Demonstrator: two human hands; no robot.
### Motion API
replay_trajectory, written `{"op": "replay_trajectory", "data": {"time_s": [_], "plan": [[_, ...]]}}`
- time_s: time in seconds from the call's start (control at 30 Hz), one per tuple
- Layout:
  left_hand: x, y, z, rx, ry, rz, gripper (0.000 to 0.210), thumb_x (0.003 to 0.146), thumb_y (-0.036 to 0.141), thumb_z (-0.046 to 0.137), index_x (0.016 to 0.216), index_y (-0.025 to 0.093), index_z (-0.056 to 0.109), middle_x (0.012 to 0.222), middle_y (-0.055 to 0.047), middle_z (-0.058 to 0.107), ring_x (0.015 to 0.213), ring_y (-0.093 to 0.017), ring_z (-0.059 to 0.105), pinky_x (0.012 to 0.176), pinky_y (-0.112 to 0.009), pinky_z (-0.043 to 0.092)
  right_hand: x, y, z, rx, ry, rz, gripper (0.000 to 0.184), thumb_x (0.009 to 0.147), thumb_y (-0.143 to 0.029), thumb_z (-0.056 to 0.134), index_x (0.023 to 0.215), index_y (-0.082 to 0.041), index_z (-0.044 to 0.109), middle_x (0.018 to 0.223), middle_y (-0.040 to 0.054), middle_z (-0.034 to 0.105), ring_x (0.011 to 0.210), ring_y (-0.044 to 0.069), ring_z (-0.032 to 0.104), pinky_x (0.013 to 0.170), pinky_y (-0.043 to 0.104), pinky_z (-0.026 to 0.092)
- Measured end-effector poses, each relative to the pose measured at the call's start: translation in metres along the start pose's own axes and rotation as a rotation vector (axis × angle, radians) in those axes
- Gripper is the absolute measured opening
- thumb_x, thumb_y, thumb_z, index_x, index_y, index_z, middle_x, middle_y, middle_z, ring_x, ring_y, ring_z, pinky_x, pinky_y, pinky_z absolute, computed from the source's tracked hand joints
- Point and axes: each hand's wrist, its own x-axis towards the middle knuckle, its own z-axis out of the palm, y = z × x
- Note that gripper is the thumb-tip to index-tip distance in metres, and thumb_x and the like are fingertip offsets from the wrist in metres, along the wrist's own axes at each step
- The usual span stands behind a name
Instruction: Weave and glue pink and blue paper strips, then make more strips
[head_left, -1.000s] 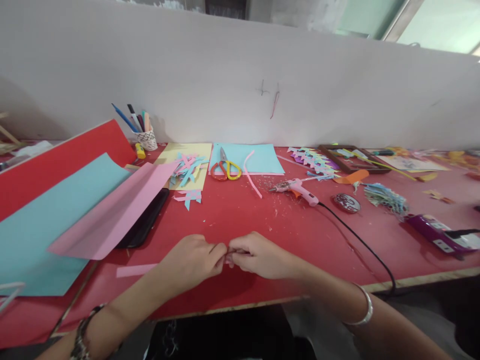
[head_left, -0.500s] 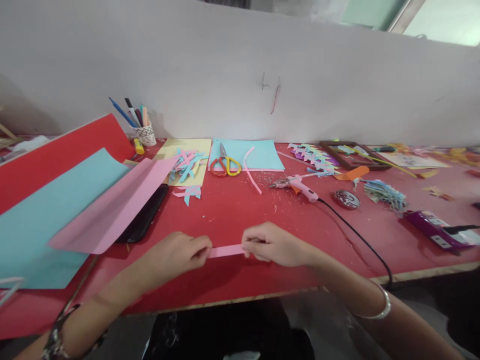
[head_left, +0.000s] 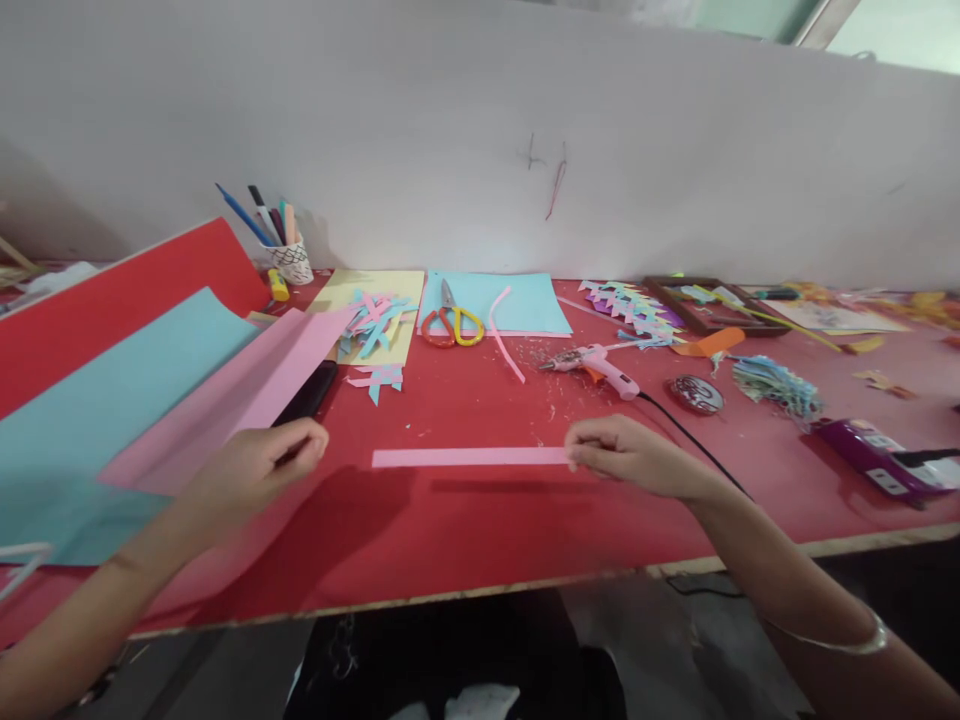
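One narrow pink strip [head_left: 469, 457] runs left to right, its long axis almost level across the scene, in front of the person and above the near half of the red surface [head_left: 450, 545]. The right hand [head_left: 634, 455] pinches its right end between thumb and fingers, so the strip lies directly left of that hand. Its free left end points toward the left hand [head_left: 259, 468] and stops short, apart from it. That hand is curled nearly closed, with nothing showing between its fingers. A shadow under the strip suggests it is held just clear of the surface.

The strip looks like flat, matte paper, straight-edged and stiff enough to stay level from one end. A curved pink strip [head_left: 498, 335] lies beyond it, beside scissors [head_left: 453, 318] with red and yellow loops. Far left of these is a loose, crisscrossed pile of pink and blue strips [head_left: 377, 322]. Behind the left hand, a smooth pink sheet [head_left: 251, 390] bends upward over a blue sheet [head_left: 112, 375]. To the right sits a hard plastic pink glue gun [head_left: 613, 374].
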Motion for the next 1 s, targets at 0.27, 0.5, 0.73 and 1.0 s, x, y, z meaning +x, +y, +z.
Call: {"op": "replay_trajectory", "data": {"time_s": [0.27, 0.5, 0.73, 1.0], "plan": [[0.018, 0.075, 0.022, -0.071, -0.198, 0.301, 0.038, 0.086, 0.042, 0.031, 0.088, 0.020, 0.061, 0.084, -0.004, 0.068, 0.076, -0.018, 0.061, 0.067, -0.027, 0.042, 0.023, -0.024, 0.028, -0.227, 0.058, -0.288, 0.020, 0.082, -0.022, 0.043, 0.069, -0.015, 0.056, 0.056, -0.0046, 0.046, 0.051, 0.005, 0.037, 0.053, 0.017, 0.029], [0.027, 0.084, 0.030, -0.422, -0.397, 0.151, 0.037, 0.083, 0.032, 0.034, 0.051, 0.018, 0.045, 0.043, 0.005, 0.049, 0.041, -0.007, 0.047, 0.047, -0.018, 0.034, 0.045, -0.030, 0.048, -0.563, 0.251, -0.456, 0.015, 0.075, -0.016, 0.043, 0.066, -0.015, 0.054, 0.061, -0.0008, 0.053, 0.057, 0.009, 0.039, 0.059, 0.022, 0.027], [0.022, 0.078, 0.031, -0.550, -0.486, 0.077, 0.036, 0.083, 0.037, 0.036, 0.055, 0.018, 0.048, 0.039, 0.007, 0.046, 0.037, -0.006, 0.043, 0.043, -0.017, 0.034, 0.050, -0.022, 0.054, -0.547, 0.309, -0.368, 0.009, 0.063, -0.017, 0.040, 0.054, -0.019, 0.042, 0.046, -0.0058, 0.036, 0.046, 0.007, 0.027, 0.047, 0.020, 0.017], [0.018, 0.052, 0.027, -0.587, -0.580, 0.020, 0.033, 0.083, 0.040, 0.040, 0.078, 0.017, 0.063, 0.039, 0.007, 0.049, 0.036, -0.007, 0.045, 0.044, -0.018, 0.038, 0.029, 0.000, 0.034, -0.439, 0.279, -0.230, 0.008, 0.061, -0.019, 0.036, 0.053, -0.019, 0.034, 0.047, -0.0058, 0.032, 0.044, 0.006, 0.026, 0.047, 0.018, 0.021]]}}
